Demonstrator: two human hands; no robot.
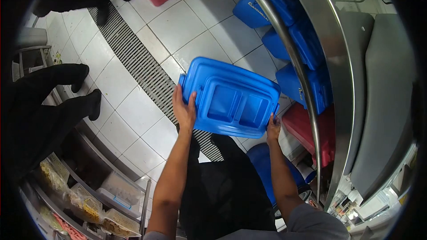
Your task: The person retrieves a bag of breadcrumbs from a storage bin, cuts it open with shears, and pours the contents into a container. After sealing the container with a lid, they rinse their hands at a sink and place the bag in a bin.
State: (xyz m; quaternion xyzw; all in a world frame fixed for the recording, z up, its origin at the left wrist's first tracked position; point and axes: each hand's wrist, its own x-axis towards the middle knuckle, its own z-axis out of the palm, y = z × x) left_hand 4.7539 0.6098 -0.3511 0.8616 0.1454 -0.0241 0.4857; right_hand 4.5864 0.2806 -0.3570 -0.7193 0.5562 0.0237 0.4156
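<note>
Under blue lid point(238, 106), floor grating point(138, 63)

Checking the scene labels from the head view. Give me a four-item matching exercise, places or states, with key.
Column 1
1. Blue lid
2. Floor grate
3. Metal rail
4. Clear plastic box

Column 2
A. Curves in front of the blue bins at the right
B. Lower left of the picture, with a blue clip or handle on its side
C. Held between the left hand and the right hand
D. Slatted strip running between white tiles

Pairs: 1-C, 2-D, 3-A, 4-B
</note>
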